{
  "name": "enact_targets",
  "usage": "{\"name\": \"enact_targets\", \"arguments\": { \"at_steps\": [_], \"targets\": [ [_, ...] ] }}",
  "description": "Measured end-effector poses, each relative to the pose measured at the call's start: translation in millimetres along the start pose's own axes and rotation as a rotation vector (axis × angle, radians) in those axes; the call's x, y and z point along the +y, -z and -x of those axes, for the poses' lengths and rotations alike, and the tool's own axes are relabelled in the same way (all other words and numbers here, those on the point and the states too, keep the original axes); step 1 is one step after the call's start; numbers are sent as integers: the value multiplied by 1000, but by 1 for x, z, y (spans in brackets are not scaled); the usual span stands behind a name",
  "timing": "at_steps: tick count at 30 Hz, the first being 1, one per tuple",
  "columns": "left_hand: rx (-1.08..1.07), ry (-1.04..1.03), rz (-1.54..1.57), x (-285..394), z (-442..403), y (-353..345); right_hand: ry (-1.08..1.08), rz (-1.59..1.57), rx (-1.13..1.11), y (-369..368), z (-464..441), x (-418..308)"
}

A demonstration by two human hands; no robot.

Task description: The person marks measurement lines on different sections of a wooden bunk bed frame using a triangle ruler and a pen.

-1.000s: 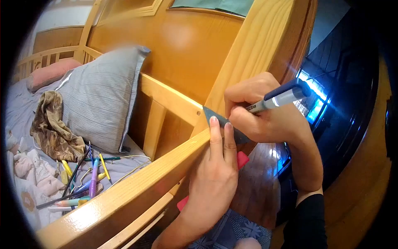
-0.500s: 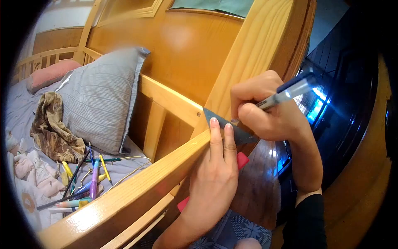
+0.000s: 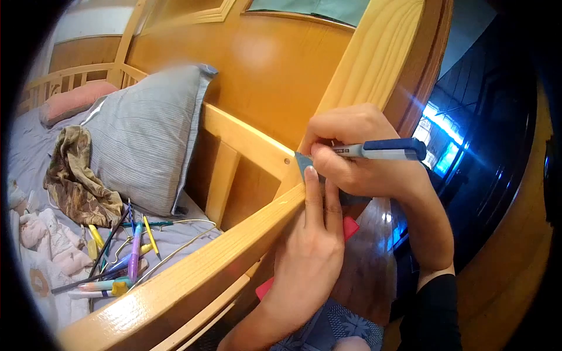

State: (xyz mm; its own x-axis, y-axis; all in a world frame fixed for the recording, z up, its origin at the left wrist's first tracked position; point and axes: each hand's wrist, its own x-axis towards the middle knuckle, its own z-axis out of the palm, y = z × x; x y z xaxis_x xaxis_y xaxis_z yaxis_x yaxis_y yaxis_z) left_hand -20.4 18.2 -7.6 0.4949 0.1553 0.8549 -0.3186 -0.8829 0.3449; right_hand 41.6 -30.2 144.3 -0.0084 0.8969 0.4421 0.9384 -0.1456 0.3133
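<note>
At the centre of the clock face, a grey set square point(image 3: 301, 161) is lying in the corner where the wooden bed rail point(image 3: 199, 263) is meeting the upright post point(image 3: 374, 64), with much of its face being covered by fingers. Just below it, toward 5 o'clock, the left hand point(image 3: 310, 243) is pressing it down with two outstretched fingertips; the thumb is staying out of sight, so I cannot tell whether that hand is clamping anything from beneath. Toward 2 o'clock, the right hand point(image 3: 372, 175) is clamping its fingers together around a pen point(image 3: 380, 149), whose dark-blue end is pointing toward 3 o'clock and whose tip is being hidden by the knuckles. From about 7 o'clock, the bed rail is running up to the post. Over at 8 o'clock, a purple pen point(image 3: 135, 248) and a yellow pencil point(image 3: 150, 237) are lying among other pens on the bed sheet. Toward 9 o'clock, a camouflage cloth point(image 3: 85, 178) is resting crumpled against a grey striped pillow point(image 3: 146, 137), and a pink pillow point(image 3: 79, 102) is lying beyond, toward 10 o'clock.
</note>
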Motion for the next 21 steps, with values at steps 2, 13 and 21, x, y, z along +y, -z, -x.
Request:
{"name": "enact_targets", "arguments": {
  "at_steps": [2,13,21],
  "targets": [
    [9,-2,2,0,0,-1,30,42,24,0,-1,0],
    [4,3,-15,0,0,-1,6,50,0,2,0,-1],
    [29,2,7,0,0,-1,-50,-36,-1,2,-1,0]
  ]
}}
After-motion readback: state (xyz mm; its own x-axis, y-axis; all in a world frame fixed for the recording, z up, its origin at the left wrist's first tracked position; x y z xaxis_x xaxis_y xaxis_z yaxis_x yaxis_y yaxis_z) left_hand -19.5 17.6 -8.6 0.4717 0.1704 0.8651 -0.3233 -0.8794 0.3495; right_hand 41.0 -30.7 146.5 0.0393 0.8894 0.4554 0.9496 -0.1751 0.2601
